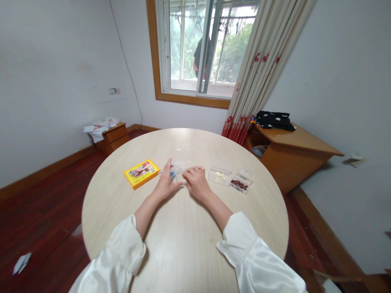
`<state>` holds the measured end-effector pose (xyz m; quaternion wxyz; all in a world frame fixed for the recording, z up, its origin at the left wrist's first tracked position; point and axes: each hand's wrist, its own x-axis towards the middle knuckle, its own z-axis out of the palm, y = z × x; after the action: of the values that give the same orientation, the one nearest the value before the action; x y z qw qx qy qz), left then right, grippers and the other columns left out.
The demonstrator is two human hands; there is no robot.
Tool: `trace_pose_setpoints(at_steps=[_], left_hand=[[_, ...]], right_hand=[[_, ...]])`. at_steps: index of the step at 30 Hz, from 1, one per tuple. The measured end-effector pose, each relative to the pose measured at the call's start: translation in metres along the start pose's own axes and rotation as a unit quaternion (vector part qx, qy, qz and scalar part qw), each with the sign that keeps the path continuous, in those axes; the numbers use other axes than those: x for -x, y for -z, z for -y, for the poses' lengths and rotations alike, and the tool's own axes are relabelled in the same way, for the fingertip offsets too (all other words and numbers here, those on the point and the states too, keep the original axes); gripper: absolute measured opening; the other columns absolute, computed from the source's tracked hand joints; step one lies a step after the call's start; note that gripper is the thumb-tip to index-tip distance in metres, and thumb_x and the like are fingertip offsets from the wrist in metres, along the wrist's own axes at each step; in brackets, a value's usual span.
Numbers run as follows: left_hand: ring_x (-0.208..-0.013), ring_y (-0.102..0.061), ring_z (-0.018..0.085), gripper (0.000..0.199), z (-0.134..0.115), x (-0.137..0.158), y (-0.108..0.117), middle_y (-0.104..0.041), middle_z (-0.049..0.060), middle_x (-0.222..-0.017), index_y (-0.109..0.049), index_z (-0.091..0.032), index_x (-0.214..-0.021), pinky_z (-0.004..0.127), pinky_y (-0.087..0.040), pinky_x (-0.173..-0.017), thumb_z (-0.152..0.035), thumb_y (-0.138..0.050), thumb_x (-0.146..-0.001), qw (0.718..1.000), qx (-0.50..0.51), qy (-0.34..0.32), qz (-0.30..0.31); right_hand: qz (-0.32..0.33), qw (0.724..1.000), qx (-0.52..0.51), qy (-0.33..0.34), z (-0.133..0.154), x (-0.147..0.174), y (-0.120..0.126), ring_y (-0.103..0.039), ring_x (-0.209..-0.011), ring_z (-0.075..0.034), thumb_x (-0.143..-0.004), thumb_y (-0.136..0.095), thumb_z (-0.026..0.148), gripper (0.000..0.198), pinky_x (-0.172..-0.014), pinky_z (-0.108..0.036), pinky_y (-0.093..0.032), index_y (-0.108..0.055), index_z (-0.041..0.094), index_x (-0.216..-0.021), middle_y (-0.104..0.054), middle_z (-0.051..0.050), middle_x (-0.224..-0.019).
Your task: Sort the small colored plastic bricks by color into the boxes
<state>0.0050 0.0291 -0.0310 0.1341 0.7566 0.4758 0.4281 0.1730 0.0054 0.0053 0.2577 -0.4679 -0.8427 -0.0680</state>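
1. The left hand (166, 179) is just left of the middle of the table (180, 240), towards the far edge, with its fingers extended and the thumb held apart. It is at a small clear box (176, 168) with something blue (172, 175) in it; whether it grips the box or only rests there, I cannot tell.
2. The right hand (196, 182) is just beside it, fingers curled down towards the tabletop. Whether anything is pinched under them is hidden.
3. As things stand, the pale yellow pieces (220, 177) lie in a second clear box (211, 176), right of the right hand, and the dark red pieces (239, 184) in a third (247, 189), nearer the table's right edge. The handling of the blue one looks unfinished, judging by both hands being there; how much remains cannot be told.
4. A flat yellow carton (141, 175) lies left of the left hand, towards the table's left edge.
5. The table is round and pale, on a dark red floor (42, 219).
6. Beyond its far edge are a window (183, 53) and a curtain (262, 61); a wooden cabinet (305, 142) stands off to the right.
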Motion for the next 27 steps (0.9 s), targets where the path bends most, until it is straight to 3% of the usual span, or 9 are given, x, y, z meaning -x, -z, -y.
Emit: trace_pose_setpoints(at_steps=[4,8,12,14,16,19,21,23,27], left_hand=[[-0.129,-0.039,0.028,0.096,0.001,0.002,0.003,-0.028,0.018,-0.145,-0.022,-0.023,-0.139,0.045,-0.036,-0.104,-0.029,-0.077,-0.062,0.997,0.06,-0.045,-0.013],[-0.126,-0.042,0.027,0.035,-0.004,0.003,0.008,-0.037,0.014,-0.139,-0.058,-0.019,-0.098,0.047,-0.036,-0.104,-0.029,-0.073,-0.068,0.996,0.029,-0.078,-0.015],[-0.115,-0.052,0.025,0.019,-0.011,0.003,0.012,-0.047,0.013,-0.126,-0.061,-0.017,-0.075,0.045,-0.042,-0.099,-0.032,-0.071,-0.07,0.995,0.058,-0.073,-0.034],[-0.113,-0.053,0.025,0.021,-0.014,0.002,0.015,-0.051,0.012,-0.119,-0.062,-0.017,-0.072,0.044,-0.043,-0.097,-0.034,-0.073,-0.068,0.993,0.087,-0.061,-0.046],[-0.111,-0.054,0.025,0.022,-0.017,0.002,0.017,-0.054,0.012,-0.114,-0.062,-0.016,-0.069,0.043,-0.043,-0.096,-0.035,-0.074,-0.066,0.991,0.112,-0.041,-0.053],[-0.109,-0.055,0.025,0.026,-0.023,0.002,0.019,-0.057,0.013,-0.113,-0.062,-0.016,-0.062,0.042,-0.043,-0.096,-0.039,-0.074,-0.063,0.988,0.147,-0.011,-0.041],[-0.109,-0.055,0.025,0.027,-0.027,0.003,0.019,-0.059,0.014,-0.113,-0.063,-0.016,-0.059,0.042,-0.043,-0.095,-0.04,-0.074,-0.063,0.985,0.172,0.0,-0.018],[-0.109,-0.055,0.026,0.027,-0.032,0.005,0.02,-0.061,0.014,-0.113,-0.063,-0.016,-0.058,0.042,-0.044,-0.094,-0.041,-0.074,-0.063,0.98,0.196,0.008,0.01],[-0.111,-0.055,0.027,0.026,-0.038,0.007,0.019,-0.063,0.014,-0.112,-0.061,-0.016,-0.059,0.043,-0.044,-0.093,-0.039,-0.071,-0.066,0.969,0.241,0.035,0.036]], right_hand=[[0.014,0.998,-0.019,0.055,0.005,0.006,0.005,-0.047,-0.095,-0.021,-0.083,-0.053,0.008,0.016,-0.088,-0.036,-0.025,-0.063,0.016,-0.092,-0.064,-0.008,-0.096],[-0.006,0.997,-0.041,0.064,0.006,0.01,0.009,-0.048,-0.094,-0.02,-0.083,-0.053,0.007,0.017,-0.087,-0.036,-0.027,-0.063,0.017,-0.092,-0.064,-0.007,-0.095],[-0.065,0.992,-0.108,0.016,0.004,0.013,0.013,-0.05,-0.099,-0.02,-0.085,-0.056,0.019,0.013,-0.092,-0.038,-0.03,-0.064,0.02,-0.095,-0.063,-0.007,-0.099],[-0.109,0.977,-0.179,-0.046,-0.002,0.013,0.014,-0.048,-0.109,-0.023,-0.077,-0.068,0.031,0.033,-0.097,-0.041,-0.031,-0.06,0.022,-0.108,-0.058,-0.008,-0.112],[-0.129,0.944,-0.281,-0.112,-0.011,0.013,0.012,-0.039,-0.124,-0.026,-0.061,-0.079,0.038,0.077,-0.102,-0.044,-0.03,-0.045,0.025,-0.129,-0.047,-0.011,-0.131],[-0.062,0.869,-0.458,-0.174,-0.028,0.013,0.006,-0.024,-0.138,-0.026,-0.049,-0.085,0.039,0.123,-0.105,-0.048,-0.029,-0.01,0.03,-0.145,-0.026,-0.015,-0.148],[-0.003,0.811,-0.554,-0.191,-0.035,0.014,0.001,-0.025,-0.139,-0.025,-0.047,-0.085,0.037,0.13,-0.105,-0.048,-0.03,-0.002,0.03,-0.146,-0.025,-0.017,-0.149],[0.033,0.761,-0.62,-0.188,-0.037,0.014,-0.004,-0.031,-0.136,-0.025,-0.046,-0.086,0.034,0.127,-0.103,-0.044,-0.036,-0.009,0.029,-0.146,-0.031,-0.017,-0.146],[0.03,0.725,-0.659,-0.197,-0.033,0.014,-0.007,-0.048,-0.122,-0.024,-0.048,-0.085,0.028,0.103,-0.091,-0.037,-0.049,-0.036,0.025,-0.138,-0.05,-0.013,-0.131]])
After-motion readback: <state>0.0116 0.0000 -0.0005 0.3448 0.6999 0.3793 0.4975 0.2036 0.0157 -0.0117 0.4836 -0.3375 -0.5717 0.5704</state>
